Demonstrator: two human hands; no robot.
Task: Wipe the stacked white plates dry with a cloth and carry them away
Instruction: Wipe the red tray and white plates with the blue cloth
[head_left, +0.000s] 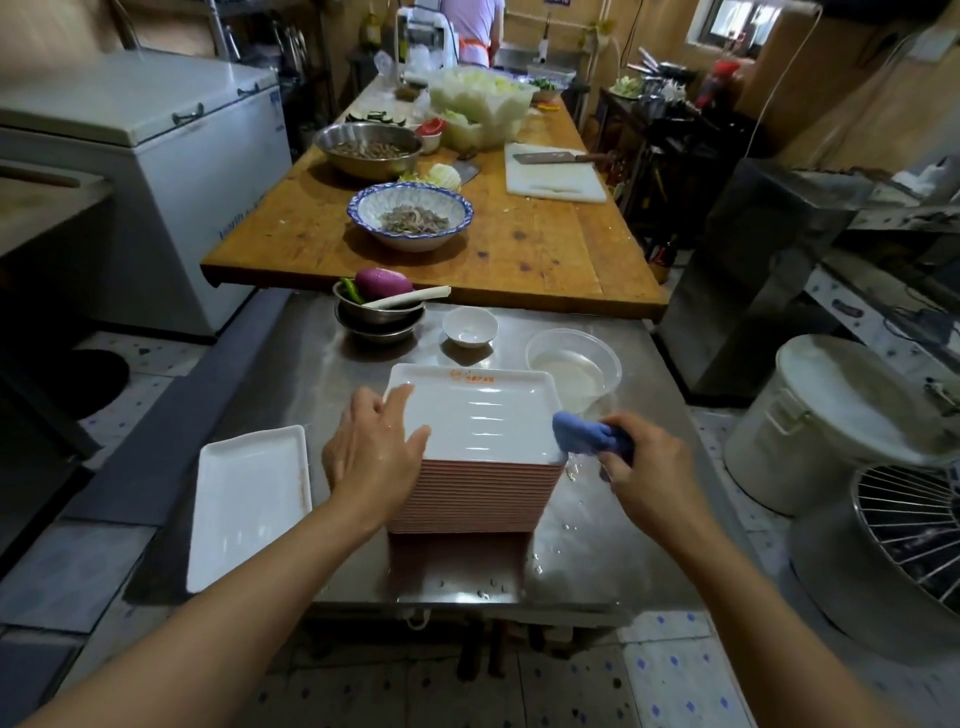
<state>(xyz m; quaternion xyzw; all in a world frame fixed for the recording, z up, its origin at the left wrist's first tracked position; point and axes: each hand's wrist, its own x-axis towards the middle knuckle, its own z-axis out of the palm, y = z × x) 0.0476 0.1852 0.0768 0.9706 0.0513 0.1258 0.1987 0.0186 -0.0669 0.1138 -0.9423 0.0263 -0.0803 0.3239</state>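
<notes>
A tall stack of square white plates (480, 415) with pink undersides stands in the middle of the steel table (613, 545). My left hand (371, 447) grips the left edge of the top plate, thumb over the rim. My right hand (654, 475) clutches a bunched blue cloth (584, 439), which touches the top plate's right edge. One single white plate (249, 499) lies flat on the table to the left of the stack.
Behind the stack sit a clear plastic tub (574, 364), a small white dish (470, 325) and stacked steel bowls with vegetables (376, 306). A wooden table (519, 249) with food bowls lies beyond. A white bucket (826, 421) and wire-guarded fan (909, 530) stand right. Water drops dot the steel.
</notes>
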